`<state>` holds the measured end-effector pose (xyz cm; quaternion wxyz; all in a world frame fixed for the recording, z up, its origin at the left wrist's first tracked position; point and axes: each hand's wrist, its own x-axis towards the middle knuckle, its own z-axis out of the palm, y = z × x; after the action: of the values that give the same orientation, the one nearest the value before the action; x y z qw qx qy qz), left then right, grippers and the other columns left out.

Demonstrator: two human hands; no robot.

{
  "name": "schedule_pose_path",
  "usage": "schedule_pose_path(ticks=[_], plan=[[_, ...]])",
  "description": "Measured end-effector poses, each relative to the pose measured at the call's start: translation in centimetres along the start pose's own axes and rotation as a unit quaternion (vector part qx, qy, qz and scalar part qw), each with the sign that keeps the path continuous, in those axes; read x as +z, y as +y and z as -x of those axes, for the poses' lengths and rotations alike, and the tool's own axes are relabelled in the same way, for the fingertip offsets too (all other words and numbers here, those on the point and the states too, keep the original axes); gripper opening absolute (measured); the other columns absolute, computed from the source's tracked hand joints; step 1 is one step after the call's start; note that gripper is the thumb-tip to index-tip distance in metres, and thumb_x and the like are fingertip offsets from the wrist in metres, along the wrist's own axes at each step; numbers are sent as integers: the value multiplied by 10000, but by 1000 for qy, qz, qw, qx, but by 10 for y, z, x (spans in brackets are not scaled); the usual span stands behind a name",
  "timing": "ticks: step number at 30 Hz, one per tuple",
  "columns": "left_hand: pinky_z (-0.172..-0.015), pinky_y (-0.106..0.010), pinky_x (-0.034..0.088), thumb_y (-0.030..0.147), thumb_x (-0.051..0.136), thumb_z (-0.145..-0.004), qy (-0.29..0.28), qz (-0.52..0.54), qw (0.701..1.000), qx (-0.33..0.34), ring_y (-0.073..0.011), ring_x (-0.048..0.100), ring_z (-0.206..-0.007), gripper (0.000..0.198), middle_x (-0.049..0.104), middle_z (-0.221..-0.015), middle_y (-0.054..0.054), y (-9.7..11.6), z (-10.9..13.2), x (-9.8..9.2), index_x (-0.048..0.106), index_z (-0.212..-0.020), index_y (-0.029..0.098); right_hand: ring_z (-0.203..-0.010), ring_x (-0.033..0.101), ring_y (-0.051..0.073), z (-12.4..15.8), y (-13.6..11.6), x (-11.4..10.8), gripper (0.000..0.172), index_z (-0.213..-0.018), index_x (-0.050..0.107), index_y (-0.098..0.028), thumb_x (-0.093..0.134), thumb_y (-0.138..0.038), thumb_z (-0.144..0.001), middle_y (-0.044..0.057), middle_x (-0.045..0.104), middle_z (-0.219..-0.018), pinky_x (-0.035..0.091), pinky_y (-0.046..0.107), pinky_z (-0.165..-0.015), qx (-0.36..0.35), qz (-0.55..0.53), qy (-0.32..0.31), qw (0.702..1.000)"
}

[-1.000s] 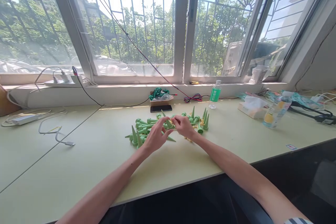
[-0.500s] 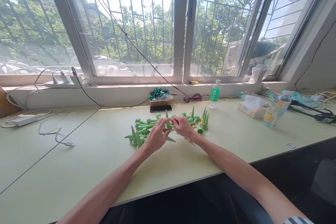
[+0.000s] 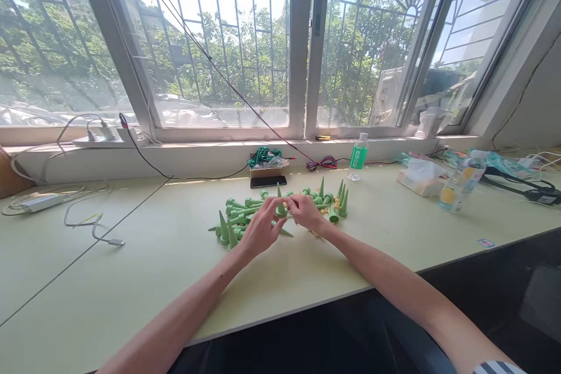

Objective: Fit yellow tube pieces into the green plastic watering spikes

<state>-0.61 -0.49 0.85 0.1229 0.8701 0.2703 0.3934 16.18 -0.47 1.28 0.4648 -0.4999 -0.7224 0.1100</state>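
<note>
My left hand [image 3: 262,227] curls round a green plastic spike [image 3: 280,208] that stands point up, its thumb and forefinger on either side of the wide base. Right beside it, my right hand [image 3: 305,212] is closed in a pinch, its fingertips meeting the left forefinger. What those fingertips hold is too small to make out. More green cone-shaped spikes lie to the left [image 3: 236,218] of my hands, a few of them upright. On the right, further upright spikes [image 3: 344,203] stand among small yellowish pieces [image 3: 316,234].
Behind the spikes lie a black phone [image 3: 268,182] and a small box [image 3: 266,170] of green cord. A green-labelled bottle [image 3: 358,158] stands near the sill. Farther right are a tissue box [image 3: 421,180] and a clear bottle [image 3: 456,191]. Cables [image 3: 94,225] lie at left.
Almost nothing differs. Both hands stay at the same upright spike, with only a slight shift of the fingers.
</note>
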Motion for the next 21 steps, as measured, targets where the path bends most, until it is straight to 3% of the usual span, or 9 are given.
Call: schedule_pose_path(ticks=[5,8,13,17,21], plan=[[-482,-214,498,390,524,-878,76,48,993,-72,-135,639,-730,342,509,-1114,-85,4,-4,3,449,-1167,224,-476,401,103,0,1,0,403,-580,406,-194,391,-366,-944,-25,466,-487,288,236,-521,5,-7,59,998],[-447,-198,478,473,484,-887,100,107,981,-127,-132,624,-667,318,561,-928,-47,5,-7,2,481,-1061,207,-481,362,102,0,2,0,404,-598,381,-197,377,-391,-952,-32,437,-497,272,241,-518,-16,-4,85,996],[-304,-190,365,603,410,-876,48,284,929,-234,-109,475,-344,410,514,-513,54,9,-10,-1,446,-960,204,-495,335,99,2,1,0,393,-637,400,-195,358,-416,-960,-41,412,-505,275,234,-523,-46,-18,64,997],[-273,-199,343,680,425,-827,22,397,868,-299,-124,464,-303,478,542,-469,50,11,-11,-2,412,-909,209,-500,319,94,4,0,0,387,-635,383,-195,373,-415,-953,-50,389,-502,273,226,-520,-71,-32,25,997],[-274,-193,344,717,488,-766,7,426,843,-329,-119,471,-301,532,559,-469,40,8,-11,-1,420,-879,201,-501,298,92,4,1,-1,382,-621,353,-199,385,-401,-944,-56,358,-496,265,226,-515,-87,-39,4,995]])
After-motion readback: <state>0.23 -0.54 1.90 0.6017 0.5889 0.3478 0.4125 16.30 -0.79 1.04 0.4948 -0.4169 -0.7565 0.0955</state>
